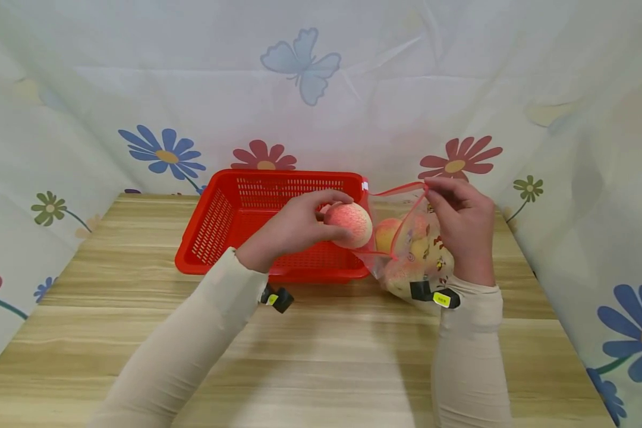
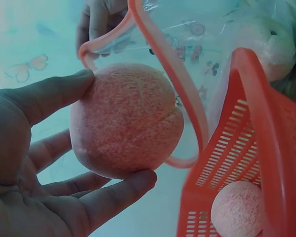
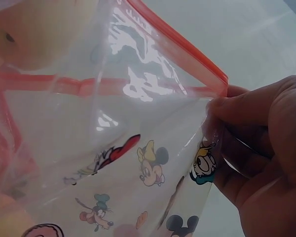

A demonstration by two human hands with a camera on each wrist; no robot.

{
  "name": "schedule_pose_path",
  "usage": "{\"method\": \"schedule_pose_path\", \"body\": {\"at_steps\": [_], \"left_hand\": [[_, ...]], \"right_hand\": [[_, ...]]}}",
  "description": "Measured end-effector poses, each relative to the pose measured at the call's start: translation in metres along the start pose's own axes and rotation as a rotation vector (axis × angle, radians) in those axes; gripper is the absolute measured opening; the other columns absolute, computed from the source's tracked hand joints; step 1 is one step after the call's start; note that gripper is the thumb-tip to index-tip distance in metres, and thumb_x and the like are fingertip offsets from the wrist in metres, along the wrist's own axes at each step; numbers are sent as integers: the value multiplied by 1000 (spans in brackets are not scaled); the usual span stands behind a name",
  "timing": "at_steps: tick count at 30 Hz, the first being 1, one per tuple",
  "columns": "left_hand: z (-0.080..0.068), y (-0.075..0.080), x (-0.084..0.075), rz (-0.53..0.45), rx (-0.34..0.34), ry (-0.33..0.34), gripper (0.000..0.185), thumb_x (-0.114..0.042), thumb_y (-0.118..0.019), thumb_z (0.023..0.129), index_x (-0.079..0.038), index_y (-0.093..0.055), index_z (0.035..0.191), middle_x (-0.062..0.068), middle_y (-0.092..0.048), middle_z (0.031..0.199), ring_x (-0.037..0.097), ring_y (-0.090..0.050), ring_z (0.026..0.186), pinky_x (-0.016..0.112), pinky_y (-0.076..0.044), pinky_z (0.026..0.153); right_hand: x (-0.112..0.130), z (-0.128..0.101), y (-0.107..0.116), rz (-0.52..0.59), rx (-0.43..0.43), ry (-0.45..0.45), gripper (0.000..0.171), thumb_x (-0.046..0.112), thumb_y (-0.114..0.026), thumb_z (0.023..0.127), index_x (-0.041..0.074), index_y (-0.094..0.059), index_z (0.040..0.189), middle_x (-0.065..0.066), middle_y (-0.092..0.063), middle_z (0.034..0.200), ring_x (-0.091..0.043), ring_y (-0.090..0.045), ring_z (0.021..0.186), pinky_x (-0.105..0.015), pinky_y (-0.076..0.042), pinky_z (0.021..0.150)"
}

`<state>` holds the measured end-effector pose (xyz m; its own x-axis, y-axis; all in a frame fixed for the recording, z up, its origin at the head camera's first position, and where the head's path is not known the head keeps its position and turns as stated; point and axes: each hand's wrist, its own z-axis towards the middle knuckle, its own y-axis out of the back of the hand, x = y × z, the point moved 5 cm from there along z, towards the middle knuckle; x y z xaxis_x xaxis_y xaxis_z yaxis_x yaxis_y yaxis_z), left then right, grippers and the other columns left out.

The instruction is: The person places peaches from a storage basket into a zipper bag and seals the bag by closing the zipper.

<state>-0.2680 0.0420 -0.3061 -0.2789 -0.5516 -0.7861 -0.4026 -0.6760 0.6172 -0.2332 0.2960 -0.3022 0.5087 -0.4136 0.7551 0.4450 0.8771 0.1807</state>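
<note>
- Left hand (image 1: 291,229) cups a peach (image 1: 350,224) between basket (image 1: 219,220) and bag (image 1: 406,249); fingertip-only grip could drop it onto the counter (image 1: 321,351).
- Right hand (image 1: 462,229) pinches the bag rim; slipping would let it sag shut.

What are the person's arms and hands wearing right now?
Both arms wear long cream sleeves that reach the wrists. The left hand and right hand are bare, with no gloves. Each wrist carries a small black device with a yellow label, on the underside.
</note>
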Motion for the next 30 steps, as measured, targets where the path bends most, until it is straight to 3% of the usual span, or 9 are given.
{"method": "schedule_pose_path", "body": {"at_steps": [7, 23, 30], "left_hand": [[3, -8, 0, -8, -7, 22, 52, -41, -76, 81, -29, -54, 127, -6, -56, 123, 18, -55, 110, 32, -57, 83], [10, -25, -4, 44, -26, 51, 50, -46, -71, 84, -24, -55, 125, 0, -59, 124, 18, -57, 108, 34, -56, 85], [12, -31, -9, -13, -12, -1, 49, -47, -65, 89, -24, -53, 131, -2, -59, 129, 18, -57, 115, 35, -57, 88]], "right_hand": [[0, 0, 0, 11, 3, 6, 22, 11, -71, 87, 3, -73, 108, 15, -69, 94, -7, -65, 82, -14, -53, 76], [1, 0, 0, -24, 8, 7, 21, 14, -70, 88, 8, -74, 107, 17, -68, 93, -6, -64, 81, -13, -52, 74], [1, 0, 0, -31, 8, 12, 20, 13, -70, 88, 8, -74, 107, 18, -68, 92, -5, -64, 80, -14, -52, 74]]}}
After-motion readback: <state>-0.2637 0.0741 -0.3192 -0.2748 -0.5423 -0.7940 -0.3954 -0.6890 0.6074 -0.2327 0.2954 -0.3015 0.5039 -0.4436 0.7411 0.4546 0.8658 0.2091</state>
